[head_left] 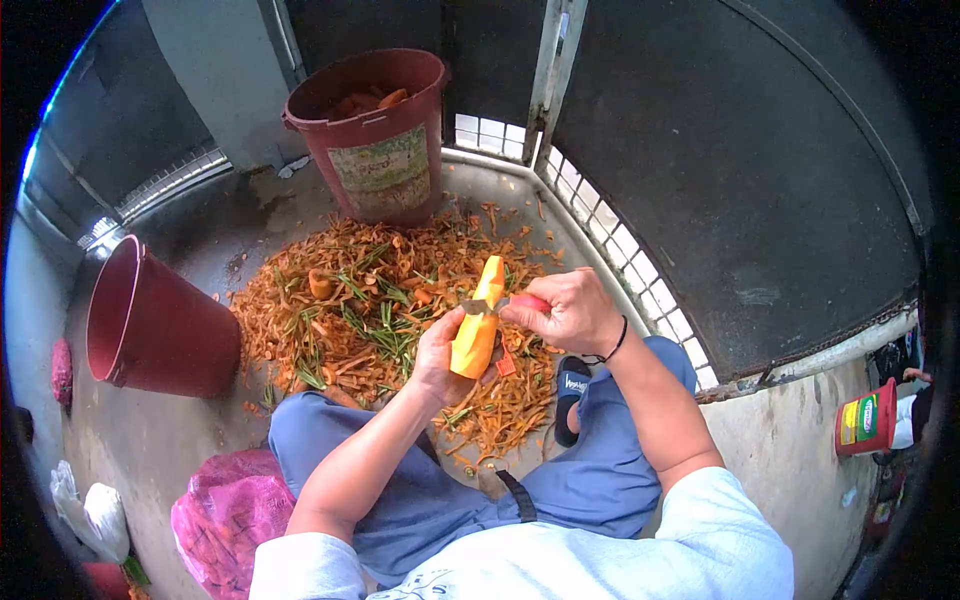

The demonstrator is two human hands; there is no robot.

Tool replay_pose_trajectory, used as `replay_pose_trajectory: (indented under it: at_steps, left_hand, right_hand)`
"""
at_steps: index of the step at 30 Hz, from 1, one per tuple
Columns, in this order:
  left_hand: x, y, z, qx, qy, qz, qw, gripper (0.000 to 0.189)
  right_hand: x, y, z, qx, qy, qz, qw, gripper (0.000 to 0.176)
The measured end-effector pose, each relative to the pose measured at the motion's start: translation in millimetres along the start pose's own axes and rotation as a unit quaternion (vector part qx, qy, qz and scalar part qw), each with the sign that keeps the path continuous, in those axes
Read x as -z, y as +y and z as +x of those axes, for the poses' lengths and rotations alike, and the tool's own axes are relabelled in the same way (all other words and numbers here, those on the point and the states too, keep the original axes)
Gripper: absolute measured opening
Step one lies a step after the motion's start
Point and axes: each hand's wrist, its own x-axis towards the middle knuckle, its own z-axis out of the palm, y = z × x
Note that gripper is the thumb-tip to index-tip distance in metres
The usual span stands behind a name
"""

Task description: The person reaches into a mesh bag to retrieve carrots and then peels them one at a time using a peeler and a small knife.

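Upright orange carrot (476, 340), red-handled peeler (520, 301)

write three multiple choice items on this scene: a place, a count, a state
1. Where is the heap of orange peelings and green stems? A in a bag; B on the grey concrete floor by the person's knees; C on a table
2. How many dark red plastic buckets show? A one; B two; C four
3. What is the left hand doing? A hanging empty; B gripping the peeled orange root vegetable; C resting on a knee

1 B: it spreads over the floor.
2 B: a labelled bucket upright at the back, a tipped bucket at the left.
3 B: its fingers wrap the vegetable; the right hand holds a red-handled peeler.
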Motion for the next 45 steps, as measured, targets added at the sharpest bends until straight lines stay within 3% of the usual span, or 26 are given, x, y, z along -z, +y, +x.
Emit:
replay_pose_trajectory:
  at_steps: [15,17,18,20,26,28,29,30,32,36,37,38,40,41,43,44,45]
  left_hand:
    - [-2.6,2.2,0.1,0.005,0.031,-0.003,0.999,0.042]
    - [5.8,3.7,0.4,0.012,-0.069,-0.025,0.997,0.042]
    - [4.8,2.5,0.0,0.01,-0.069,-0.026,0.997,0.042]
    - [0.6,-0.6,1.3,-0.009,-0.01,-0.032,0.999,0.041]
    - [-0.3,-2.5,2.5,-0.023,-0.011,-0.047,0.999,0.038]
    - [-6.5,-4.6,2.0,-0.06,0.054,-0.049,0.996,0.048]
    - [-9.5,-6.8,3.2,-0.058,0.055,-0.048,0.996,0.048]
    - [-12.9,-9.2,5.3,-0.081,0.067,-0.031,0.994,0.047]
    - [-17.5,-11.5,8.8,-0.126,0.089,0.003,0.988,0.046]
    - [16.6,-15.3,21.0,-0.151,0.062,0.009,0.987,0.039]
    - [15.8,-14.4,20.9,-0.146,0.072,-0.017,0.987,0.035]
    - [16.2,-13.4,19.1,-0.147,0.073,-0.018,0.986,0.035]
    - [10.0,-8.8,9.8,-0.141,0.029,0.001,0.99,0.037]
    - [7.7,-9.3,9.7,-0.142,0.03,-0.001,0.989,0.037]
    - [3.7,-11.7,10.2,-0.192,0.064,0.043,0.978,0.044]
    - [4.1,-11.5,9.0,-0.192,0.065,0.042,0.978,0.044]
    - [4.1,-11.2,8.4,-0.197,0.053,0.044,0.978,0.046]
  right_hand:
    - [2.5,-0.6,-0.4,-0.035,-0.011,-0.012,0.999,0.049]
    - [5.8,-2.0,0.5,-0.06,-0.012,-0.02,0.998,0.048]
    - [6.9,-2.0,0.9,-0.057,-0.012,-0.02,0.998,0.048]
    - [9.3,-1.5,1.4,-0.067,0.01,-0.022,0.997,0.049]
    - [-1.5,-4.0,-3.1,0.001,-0.044,0.048,0.998,0.054]
    - [-12.0,-14.0,-3.2,-0.008,-0.056,0.045,0.997,0.056]
    - [-23.5,-18.5,-6.1,-0.054,-0.025,0.072,0.996,0.066]
    - [-31.9,-23.9,-6.3,-0.055,-0.024,0.072,0.996,0.066]
    - [-44.8,-31.9,-4.7,-0.163,-0.019,0.08,0.983,0.063]
    - [-46.0,-18.8,-1.6,-0.246,0.006,0.244,0.938,0.043]
    - [-46.6,-3.0,-2.9,-0.256,0.003,0.213,0.943,0.032]
    - [-53.6,17.2,-4.9,-0.257,0.031,0.22,0.94,0.035]
    - [-34.6,23.1,2.8,-0.251,0.048,0.078,0.964,0.044]
    - [-31.8,28.4,3.9,-0.25,0.046,0.077,0.964,0.044]
    - [-28.8,30.8,6.9,-0.153,0.109,-0.011,0.982,0.053]
    - [-26.4,28.3,6.0,-0.153,0.108,-0.011,0.982,0.053]
    - [-17.0,17.4,8.2,-0.138,0.035,0.019,0.99,0.055]
